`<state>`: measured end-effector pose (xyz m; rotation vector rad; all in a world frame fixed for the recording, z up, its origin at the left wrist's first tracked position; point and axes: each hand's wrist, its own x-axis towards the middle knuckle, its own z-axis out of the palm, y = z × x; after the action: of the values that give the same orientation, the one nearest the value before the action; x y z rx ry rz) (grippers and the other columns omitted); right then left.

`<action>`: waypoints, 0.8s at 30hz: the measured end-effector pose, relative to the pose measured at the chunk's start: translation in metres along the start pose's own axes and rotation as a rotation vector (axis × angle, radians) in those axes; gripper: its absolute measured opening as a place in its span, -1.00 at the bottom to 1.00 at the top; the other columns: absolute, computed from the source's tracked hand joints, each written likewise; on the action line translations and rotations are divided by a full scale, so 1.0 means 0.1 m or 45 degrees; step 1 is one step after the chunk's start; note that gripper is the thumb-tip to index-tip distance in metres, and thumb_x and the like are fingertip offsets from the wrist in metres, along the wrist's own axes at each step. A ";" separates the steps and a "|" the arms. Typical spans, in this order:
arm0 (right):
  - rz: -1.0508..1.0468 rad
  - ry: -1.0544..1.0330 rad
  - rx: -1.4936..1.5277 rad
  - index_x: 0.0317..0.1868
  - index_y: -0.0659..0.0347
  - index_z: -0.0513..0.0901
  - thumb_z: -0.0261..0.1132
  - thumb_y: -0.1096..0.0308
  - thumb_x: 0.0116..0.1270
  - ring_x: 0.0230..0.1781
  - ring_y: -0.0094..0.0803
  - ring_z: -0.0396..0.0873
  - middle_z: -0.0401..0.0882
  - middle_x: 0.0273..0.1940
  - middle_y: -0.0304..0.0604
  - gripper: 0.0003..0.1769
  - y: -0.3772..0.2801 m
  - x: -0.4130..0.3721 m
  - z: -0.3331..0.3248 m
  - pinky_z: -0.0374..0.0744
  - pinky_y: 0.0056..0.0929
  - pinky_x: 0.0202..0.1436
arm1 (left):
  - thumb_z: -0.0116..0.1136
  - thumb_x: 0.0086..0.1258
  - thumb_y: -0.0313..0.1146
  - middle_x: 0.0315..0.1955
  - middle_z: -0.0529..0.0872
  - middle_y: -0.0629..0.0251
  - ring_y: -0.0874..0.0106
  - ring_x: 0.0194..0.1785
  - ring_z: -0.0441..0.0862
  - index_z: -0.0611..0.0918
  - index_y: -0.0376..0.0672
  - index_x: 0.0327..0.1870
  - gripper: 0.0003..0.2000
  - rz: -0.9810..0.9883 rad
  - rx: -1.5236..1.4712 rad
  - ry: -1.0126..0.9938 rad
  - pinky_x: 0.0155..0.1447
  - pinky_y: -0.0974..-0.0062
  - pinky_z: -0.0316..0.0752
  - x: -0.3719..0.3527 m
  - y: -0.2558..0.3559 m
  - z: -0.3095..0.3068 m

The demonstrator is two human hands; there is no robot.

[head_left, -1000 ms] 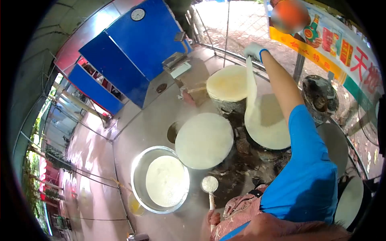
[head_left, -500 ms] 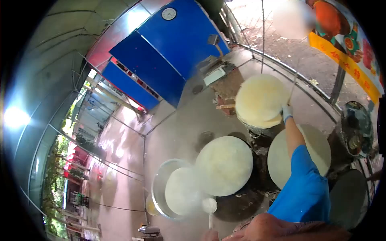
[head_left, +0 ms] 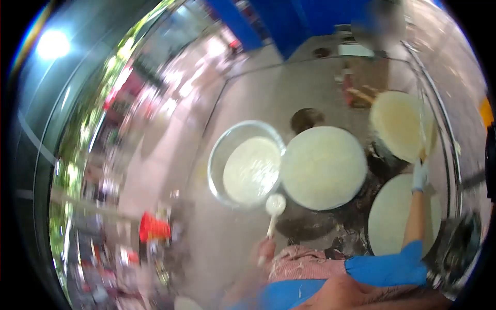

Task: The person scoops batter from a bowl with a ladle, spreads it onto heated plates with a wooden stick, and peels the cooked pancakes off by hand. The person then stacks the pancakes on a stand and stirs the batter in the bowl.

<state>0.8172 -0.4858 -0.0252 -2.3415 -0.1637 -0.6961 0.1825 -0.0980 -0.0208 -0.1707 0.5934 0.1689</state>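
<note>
My left hand (head_left: 266, 249), blurred, is closed around the handle of a ladle (head_left: 276, 205) with pale liquid in its bowl. The ladle is near the rim of a large metal basin (head_left: 219, 178), which holds creamy white batter (head_left: 250, 173). My right hand (head_left: 421, 176), in a whitish glove, grips a long thin stick (head_left: 423, 135) that reaches over a round yellowish flatbread (head_left: 400, 121). Between basin and right arm, a round griddle (head_left: 323, 168) is covered by a pale sheet of batter. Below my right forearm lies another pale round griddle (head_left: 390, 217).
A brick stand (head_left: 364, 77) with a white tray (head_left: 355, 50) on top is at the back. Dark pans or machinery (head_left: 460, 248) sit at the far right. A red container (head_left: 154, 227) and blurred clutter are at left. Metal rails (head_left: 436, 98) run along the right side.
The view has swung left and down, so the basin, griddles and flatbread appear shifted. More of my left hand and the ladle shows. My right hand still holds the stick near the flatbread.
</note>
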 end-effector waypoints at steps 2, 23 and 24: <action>0.162 -0.394 0.455 0.11 0.32 0.51 0.21 0.11 0.31 -0.17 -0.18 0.60 0.64 -0.12 0.01 -0.50 -0.42 -0.10 -0.06 0.51 -0.27 -0.01 | -0.05 0.46 -0.25 -0.66 0.28 0.45 0.63 -0.71 0.25 0.45 -0.10 0.07 -0.75 -0.120 -0.184 -0.166 -0.73 0.66 0.20 -0.18 -0.03 0.54; -0.338 -1.757 -0.511 -0.36 0.20 0.65 0.20 -0.02 0.13 -0.28 -0.03 0.63 0.64 -0.35 0.09 -0.59 -5.58 -3.68 0.69 0.55 -0.14 -0.18 | -0.01 0.36 -0.41 -0.75 0.36 0.44 0.57 -0.82 0.23 0.42 -0.15 -0.43 -0.87 -0.252 1.180 0.620 -0.76 0.58 0.12 0.81 3.85 -0.14; -0.367 -1.691 -0.455 -0.34 0.20 0.64 0.21 -0.03 0.13 -0.28 -0.02 0.63 0.64 -0.35 0.09 -0.58 -5.52 -3.91 0.64 0.54 -0.13 -0.17 | 0.00 0.36 -0.39 -0.77 0.33 0.47 0.57 -0.82 0.22 0.41 -0.12 -0.47 -0.84 -0.294 1.023 0.627 -0.77 0.59 0.12 0.79 3.88 -0.03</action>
<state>0.3502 0.0024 0.0484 -2.7534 -1.0148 0.8894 0.1648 0.2872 -0.1108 0.5134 1.0792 -0.3509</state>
